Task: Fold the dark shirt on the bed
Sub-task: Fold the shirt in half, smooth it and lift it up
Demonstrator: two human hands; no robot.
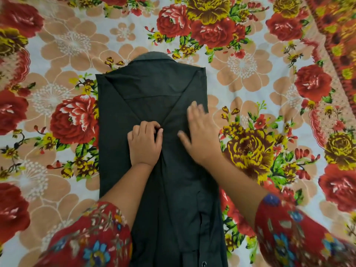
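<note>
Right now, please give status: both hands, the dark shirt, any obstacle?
Left hand pinching cloth at centre of dark shirt. Right hand open, flat on it. Both sides folded in, collar away. Floral bedsheet around, nothing in the way.

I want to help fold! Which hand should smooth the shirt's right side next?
The right hand, probably. It lies open and flat on that side of the dark shirt, while the left hand pinches the middle folds.

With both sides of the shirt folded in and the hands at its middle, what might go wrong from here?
1. The left hand pinches the dark shirt where the two folded-in edges meet; letting go may let them spring apart.
2. The right hand lies flat and looks blurred, so a sweep could drag the right panel askew.
3. The floral bedsheet is soft; wrinkles may get pressed in.
</note>
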